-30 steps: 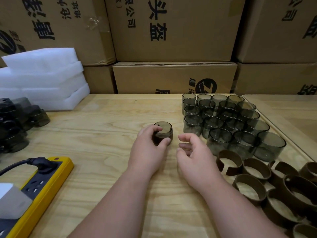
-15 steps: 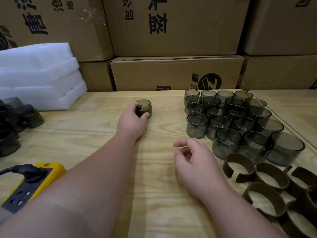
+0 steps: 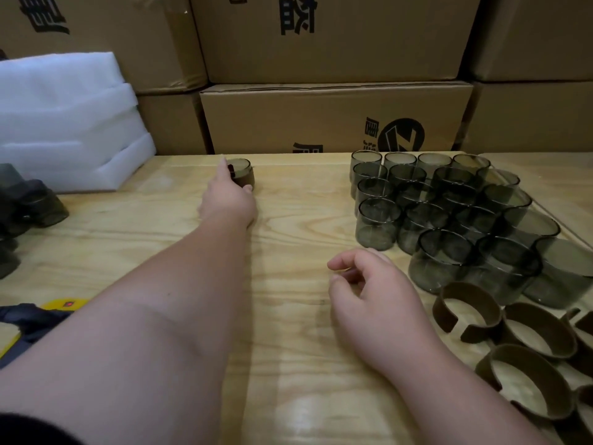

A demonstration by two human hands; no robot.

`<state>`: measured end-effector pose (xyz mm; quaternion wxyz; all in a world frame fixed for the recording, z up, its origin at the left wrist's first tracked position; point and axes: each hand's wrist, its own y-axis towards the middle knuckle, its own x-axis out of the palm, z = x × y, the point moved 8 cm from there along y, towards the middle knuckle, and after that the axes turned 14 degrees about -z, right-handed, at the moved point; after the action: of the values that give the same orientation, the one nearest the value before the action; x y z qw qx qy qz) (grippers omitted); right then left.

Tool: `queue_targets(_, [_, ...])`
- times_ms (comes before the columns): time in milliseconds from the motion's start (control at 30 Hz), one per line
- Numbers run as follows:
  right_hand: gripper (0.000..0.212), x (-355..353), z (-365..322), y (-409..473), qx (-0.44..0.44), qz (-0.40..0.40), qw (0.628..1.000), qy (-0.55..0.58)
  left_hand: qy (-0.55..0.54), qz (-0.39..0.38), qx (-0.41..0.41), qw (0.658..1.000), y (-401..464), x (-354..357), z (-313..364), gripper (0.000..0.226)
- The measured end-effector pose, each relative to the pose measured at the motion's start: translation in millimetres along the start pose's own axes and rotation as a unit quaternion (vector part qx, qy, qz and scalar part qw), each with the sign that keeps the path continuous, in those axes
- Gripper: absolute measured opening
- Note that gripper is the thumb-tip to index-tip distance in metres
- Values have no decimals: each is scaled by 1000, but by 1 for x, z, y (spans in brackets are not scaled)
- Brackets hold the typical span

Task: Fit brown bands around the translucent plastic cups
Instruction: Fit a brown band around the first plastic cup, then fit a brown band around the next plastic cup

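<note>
My left hand (image 3: 228, 197) reaches far across the wooden table (image 3: 288, 316) and holds a banded cup (image 3: 244, 173), a translucent grey cup with a brown band round its lower part, standing near the table's back edge. Fingers and thumb curl round its sides. My right hand (image 3: 372, 293) rests near the middle of the table with loosely curled fingers, holding nothing. A cluster of several bare translucent cups (image 3: 442, 213) stands to the right. Several open brown bands (image 3: 468, 306) lie at the near right.
Stacked white foam sheets (image 3: 67, 123) sit at the back left. Dark finished parts (image 3: 29, 210) lie at the left edge. A yellow power strip (image 3: 61, 305) with a black plug is at the near left. Cardboard boxes (image 3: 333, 117) wall off the back.
My left hand has carried the banded cup away from me, from the table's middle to near its back edge. My right hand has stayed about where it was.
</note>
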<state>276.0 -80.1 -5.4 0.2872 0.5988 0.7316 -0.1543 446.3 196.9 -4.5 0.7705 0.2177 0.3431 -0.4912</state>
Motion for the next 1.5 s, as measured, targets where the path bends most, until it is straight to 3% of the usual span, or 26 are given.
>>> queue_targets(200, [15, 0, -2, -2, 2, 3, 1000, 19, -58, 52, -48, 996, -4, -12, -12, 86])
queue_targets(500, [15, 1, -3, -2, 5, 1, 1000, 10, -33, 27, -18, 999, -9, -6, -8, 78])
queue_targets(767, [13, 2, 1, 4, 28, 5, 1000, 5, -17, 23, -4, 1000, -55, 6, 0, 91])
queue_targets(867, [16, -5, 2, 1, 35, 43, 997, 53, -2, -8, 61, 998, -92, 18, 19, 89])
queue_targets(933, [20, -16, -2, -5, 2, 113, 986, 125, 12, -63, 157, 986, -122, 33, 43, 86])
queue_targets(1067, [15, -30, -12, -16, -39, 188, 960, 202, 83, -151, 353, 920, -191, 67, 92, 75])
queue_targets(1267, [17, -33, -14, -24, -32, 203, 958, 201, 176, -168, 368, 897, -215, 86, 102, 72])
queue_targets(1400, [18, -40, -20, -39, -62, 237, 955, 170, 221, -188, 421, 860, -236, 91, 114, 64])
queue_targets(1500, [19, -48, -23, -50, -92, 264, 947, 157, 215, -190, 411, 865, -249, 90, 114, 53])
